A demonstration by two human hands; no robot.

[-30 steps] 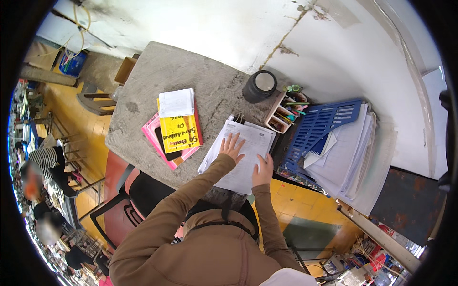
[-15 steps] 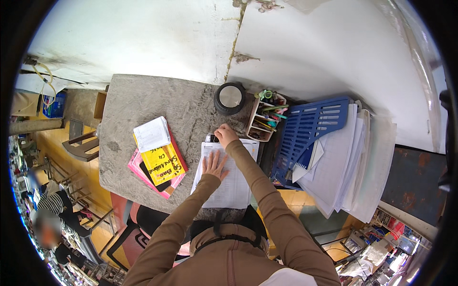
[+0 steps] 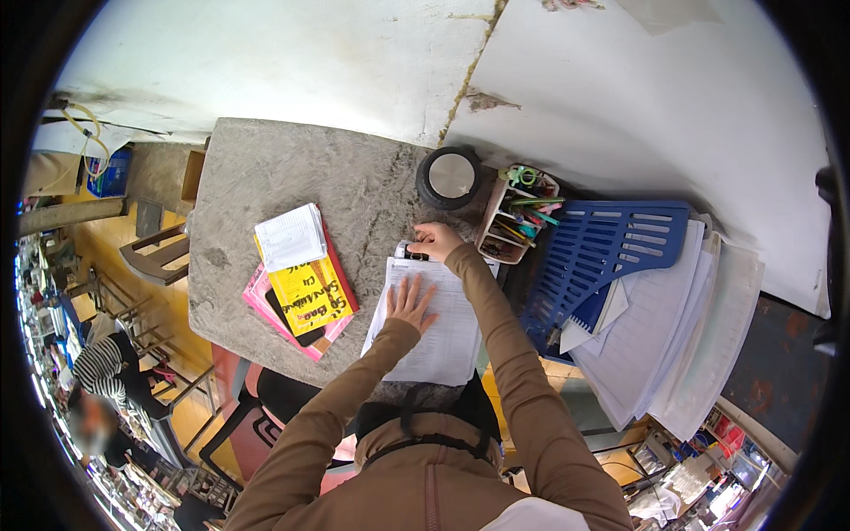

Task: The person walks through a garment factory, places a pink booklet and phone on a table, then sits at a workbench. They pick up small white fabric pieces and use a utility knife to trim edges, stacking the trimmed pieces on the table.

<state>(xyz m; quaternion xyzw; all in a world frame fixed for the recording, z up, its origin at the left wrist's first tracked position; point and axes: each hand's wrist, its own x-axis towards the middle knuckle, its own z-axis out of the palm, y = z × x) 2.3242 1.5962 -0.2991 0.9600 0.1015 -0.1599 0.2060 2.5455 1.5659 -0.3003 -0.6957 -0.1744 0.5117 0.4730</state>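
Note:
A stack of printed white sheets (image 3: 431,350) lies on the grey table in front of me, under a metal clip (image 3: 403,250) at its top edge. My left hand (image 3: 409,303) rests flat on the upper part of the sheets with its fingers spread. At the top edge, my right hand (image 3: 436,241) has its fingers closed on the clip, and they partly cover it. Left of the sheets is a pile with a small white notepad (image 3: 290,237) on a yellow handwritten cover (image 3: 310,292), a dark phone-like object (image 3: 310,336) and a pink folder (image 3: 261,303).
A round black container with a pale lid (image 3: 452,175) stands beyond my right hand. Beside it is a pen organizer (image 3: 505,226) with pens and scissors. A blue slotted file rack (image 3: 602,239) holds papers at right. A wooden chair (image 3: 158,257) stands left of the table (image 3: 230,177).
The whole view has shifted, so the table items appear further right. My left hand stays flat on the sheets and my right hand stays at the clip, which shows more clearly now.

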